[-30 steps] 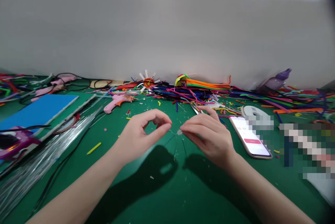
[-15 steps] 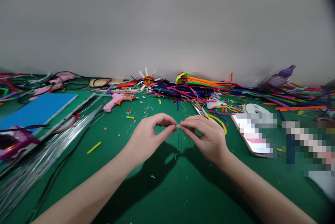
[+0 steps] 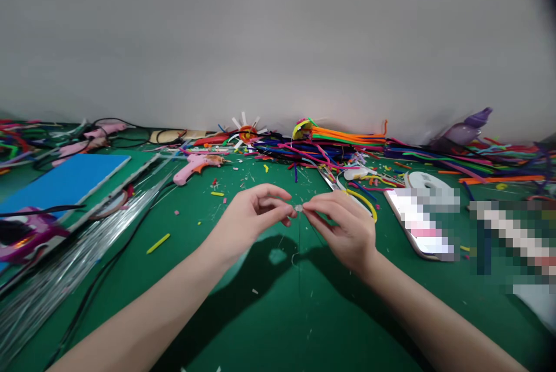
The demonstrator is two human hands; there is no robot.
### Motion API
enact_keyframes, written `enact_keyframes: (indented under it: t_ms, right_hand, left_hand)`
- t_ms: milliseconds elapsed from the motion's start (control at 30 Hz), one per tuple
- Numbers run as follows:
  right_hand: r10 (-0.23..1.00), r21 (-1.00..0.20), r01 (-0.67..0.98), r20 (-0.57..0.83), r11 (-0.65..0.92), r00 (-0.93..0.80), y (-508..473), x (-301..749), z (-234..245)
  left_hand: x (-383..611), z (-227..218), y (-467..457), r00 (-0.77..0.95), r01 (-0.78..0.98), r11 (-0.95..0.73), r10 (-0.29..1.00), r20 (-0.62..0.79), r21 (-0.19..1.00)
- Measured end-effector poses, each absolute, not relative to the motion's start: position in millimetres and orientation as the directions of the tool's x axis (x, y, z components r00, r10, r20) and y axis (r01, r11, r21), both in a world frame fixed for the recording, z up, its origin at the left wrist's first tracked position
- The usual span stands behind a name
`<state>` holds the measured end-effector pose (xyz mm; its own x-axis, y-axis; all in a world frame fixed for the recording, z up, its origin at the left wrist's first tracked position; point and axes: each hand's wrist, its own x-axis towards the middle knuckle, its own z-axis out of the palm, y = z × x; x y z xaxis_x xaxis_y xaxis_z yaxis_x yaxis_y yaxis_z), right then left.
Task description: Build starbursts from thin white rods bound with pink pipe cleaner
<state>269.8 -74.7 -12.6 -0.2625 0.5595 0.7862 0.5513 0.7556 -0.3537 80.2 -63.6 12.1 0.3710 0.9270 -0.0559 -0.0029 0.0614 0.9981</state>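
My right hand (image 3: 347, 224) pinches a tiny whitish, translucent piece (image 3: 299, 208) between thumb and fingertips, above the green table. Fine clear threads hang below this piece; its exact kind is too small to make out. Just left of it is my left hand (image 3: 249, 215), its index finger raised away from the thumb and the other fingers loosely curled. The left thumb tip lies right beside the piece; whether they touch, I cannot tell.
A pink glue gun (image 3: 191, 169) lies behind my left hand, its black cord trailing forward. Clear strips (image 3: 82, 267) and a blue sheet (image 3: 73, 181) are at left. Scissors with yellow handles (image 3: 367, 204), a phone (image 3: 412, 224), a white spool (image 3: 428, 183) and colourful pipe cleaners (image 3: 347, 135) lie beyond my right hand.
My left index finger has lifted away from the thumb, loosening its pinch at the tiny piece. My right hand keeps its pinch, and both hands have shifted slightly right in view.
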Motion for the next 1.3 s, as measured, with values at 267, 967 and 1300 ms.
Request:
enact_keyframes:
  t_ms: [267,967,1300]
  right_hand:
    - [0.589,-0.381,0.588,0.780,0.713,-0.209,-77.1,269.1,-7.0]
    - [0.667,-0.503,0.506,0.714,0.701,-0.213,-81.2,269.8,1.5]
    - [0.426,-0.215,0.545,0.855,0.810,-0.296,-82.8,272.5,-0.1]
  left_hand:
    - [79.5,13.5,-63.9,0.394,-0.080,0.089,0.918,-0.051,0.993]
    - [75.8,14.8,-61.8,0.405,-0.080,0.067,0.914,-0.029,0.995]
    - [75.7,13.7,-63.5,0.417,-0.135,0.144,0.906,-0.076,0.980]
